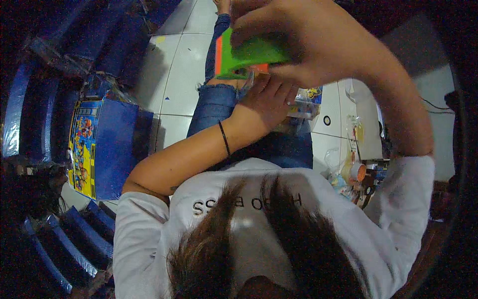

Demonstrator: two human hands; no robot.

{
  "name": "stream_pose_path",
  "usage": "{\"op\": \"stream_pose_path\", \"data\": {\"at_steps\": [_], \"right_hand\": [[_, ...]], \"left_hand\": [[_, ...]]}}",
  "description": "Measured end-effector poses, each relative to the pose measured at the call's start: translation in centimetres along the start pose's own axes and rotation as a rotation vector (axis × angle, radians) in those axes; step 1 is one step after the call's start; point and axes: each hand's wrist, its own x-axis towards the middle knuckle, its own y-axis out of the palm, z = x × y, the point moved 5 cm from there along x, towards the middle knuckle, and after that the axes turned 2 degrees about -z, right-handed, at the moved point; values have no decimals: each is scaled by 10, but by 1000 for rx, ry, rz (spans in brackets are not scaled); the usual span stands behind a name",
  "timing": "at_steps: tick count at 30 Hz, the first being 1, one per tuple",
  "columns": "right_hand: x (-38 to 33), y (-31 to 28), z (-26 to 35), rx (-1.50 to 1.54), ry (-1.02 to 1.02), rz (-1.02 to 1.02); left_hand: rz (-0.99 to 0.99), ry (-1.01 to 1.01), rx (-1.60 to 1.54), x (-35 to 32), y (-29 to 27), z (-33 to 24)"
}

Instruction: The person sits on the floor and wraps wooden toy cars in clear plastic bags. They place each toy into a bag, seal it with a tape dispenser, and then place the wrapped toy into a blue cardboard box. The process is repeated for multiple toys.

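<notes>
Taping looks to be the step in hand, above the lap (211, 112).
The right hand (294, 32) clasps a green dispenser (228, 59); the left hand (261, 107) lies over a clear packet (304, 110), its grip hidden. The next move probably calls for steadying the packet while drawing the dispenser across. Leftward, floor (172, 94) separates lap from blue box (119, 149); rightward, an orange roll (357, 172) sits amid clutter.

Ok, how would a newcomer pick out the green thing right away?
Start at the blue jeans and go up the picture to the right hand. It grips a green object, pictured just above the left hand. Its bright green body with orange parts sets it apart from the jeans and pale floor tiles.
</notes>
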Motion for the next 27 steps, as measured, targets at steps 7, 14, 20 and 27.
{"op": "stream_pose_path", "data": {"at_steps": [7,14,20,27], "right_hand": [[22,-10,25,-202,11,319],[-70,-17,13,-251,-9,-84],[-207,20,-2,-259,379,-86],[-251,62,-14,-207,310,-251]], "left_hand": [[-150,74,192,4,2,1],[-161,153,40,-8,-10,2],[-210,167,30,-8,-23,1],[-170,149,-83,-21,-27,5]]}}
